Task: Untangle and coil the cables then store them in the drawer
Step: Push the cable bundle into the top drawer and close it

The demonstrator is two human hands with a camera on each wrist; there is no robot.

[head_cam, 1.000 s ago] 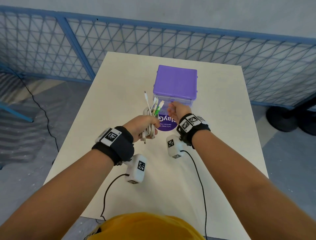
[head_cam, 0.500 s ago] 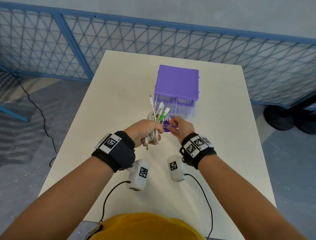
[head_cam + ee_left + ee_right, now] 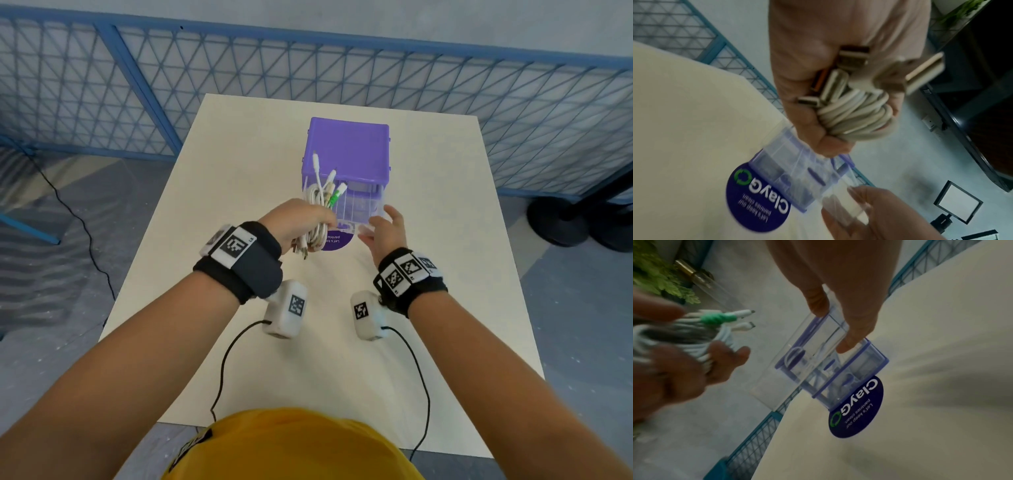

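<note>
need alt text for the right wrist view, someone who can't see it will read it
A right hand holds the front of a clear plastic drawer pulled partway out of a purple-framed storage box on a cream table. At left, the left hand grips a bundle of coiled white cables, one with a green collar.
</note>
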